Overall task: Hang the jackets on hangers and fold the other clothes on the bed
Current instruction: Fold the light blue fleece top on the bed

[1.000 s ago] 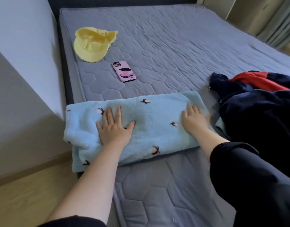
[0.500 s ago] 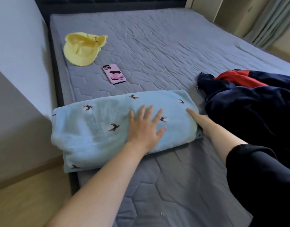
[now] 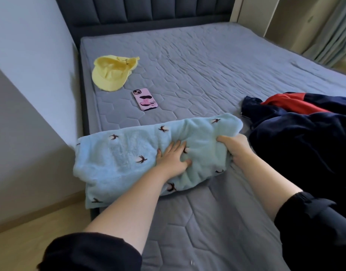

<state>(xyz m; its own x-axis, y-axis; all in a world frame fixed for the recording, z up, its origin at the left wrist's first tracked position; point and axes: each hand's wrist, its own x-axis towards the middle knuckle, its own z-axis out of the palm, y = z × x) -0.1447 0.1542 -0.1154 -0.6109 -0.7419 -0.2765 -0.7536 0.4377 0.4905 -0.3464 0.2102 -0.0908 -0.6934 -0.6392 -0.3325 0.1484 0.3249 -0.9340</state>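
A light blue fleece garment [image 3: 129, 153] with small dark bird prints lies folded into a long strip across the near left part of the grey bed [image 3: 217, 75]. Its left end hangs over the bed's edge. My left hand [image 3: 173, 160] presses flat on its middle, fingers spread. My right hand [image 3: 233, 146] grips the garment's right end, fingers curled round the lifted fabric. A dark navy jacket [image 3: 305, 143] with a red panel lies heaped on the bed at the right, beside my right arm.
A yellow cap [image 3: 111, 75] and a pink phone [image 3: 144, 99] lie on the mattress beyond the blue garment. A white wall runs along the left, with wooden floor [image 3: 31, 231] below. The padded headboard [image 3: 148, 12] stands at the back, curtains at far right.
My left hand slid from the garment's left part to its middle. My right hand went from lying flat on the right end to gripping and lifting it.
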